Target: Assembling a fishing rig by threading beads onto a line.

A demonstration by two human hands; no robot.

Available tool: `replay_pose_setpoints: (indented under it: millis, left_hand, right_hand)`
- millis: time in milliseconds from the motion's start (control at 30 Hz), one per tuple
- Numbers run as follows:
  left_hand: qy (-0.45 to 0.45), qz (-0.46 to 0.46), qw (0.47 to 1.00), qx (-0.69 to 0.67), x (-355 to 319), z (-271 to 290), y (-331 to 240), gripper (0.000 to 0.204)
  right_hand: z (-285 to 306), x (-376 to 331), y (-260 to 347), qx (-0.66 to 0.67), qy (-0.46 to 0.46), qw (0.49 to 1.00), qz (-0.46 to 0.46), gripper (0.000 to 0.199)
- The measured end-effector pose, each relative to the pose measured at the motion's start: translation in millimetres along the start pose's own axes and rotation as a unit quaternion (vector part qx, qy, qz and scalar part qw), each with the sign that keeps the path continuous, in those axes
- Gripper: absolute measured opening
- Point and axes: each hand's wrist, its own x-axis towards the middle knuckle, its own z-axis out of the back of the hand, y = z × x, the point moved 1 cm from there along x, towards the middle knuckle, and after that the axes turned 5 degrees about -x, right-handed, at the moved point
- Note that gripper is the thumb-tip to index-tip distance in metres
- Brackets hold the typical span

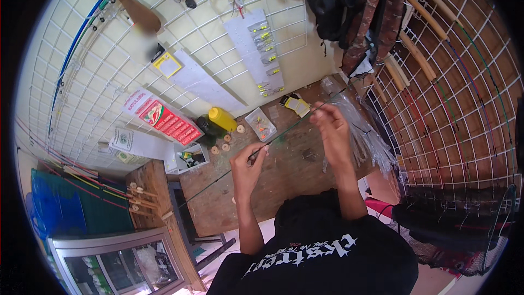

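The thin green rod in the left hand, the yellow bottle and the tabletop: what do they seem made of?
Thin green rod: perhaps fibreglass or another composite, judging by its slender, even shape; the view cannot settle it.
Yellow bottle: likely plastic, smooth, with solid, even colour.
Tabletop: apparently wood, maybe plywood; its brown surface looks worn and blotchy.

cream far wall (pixel 297 71) behind a white wire grid (pixel 306 22), brown right wall (pixel 469 112) behind a second grid (pixel 457 147), wooden table (pixel 218 205) in the middle, glass-fronted cabinet (pixel 112 238) at near left, pale floor (pixel 383 183) brightly lit
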Motion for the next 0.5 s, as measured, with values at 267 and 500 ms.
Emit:
replay_pose_setpoints:
  millis: [267, 500]
  left_hand:
    - [-0.002, -0.012, 1.000, -0.016, -3, 1, -2, 0.011]
    - [-0.001, -0.020, 1.000, -0.019, -5, -2, -1, 0.010]
  right_hand:
    - [-25, -30, -36, -0.196, 0.319, 0.922, -0.100, 0.030]
    - [-14, -27, -50, -0.288, 0.353, 0.889, -0.043, 0.017]
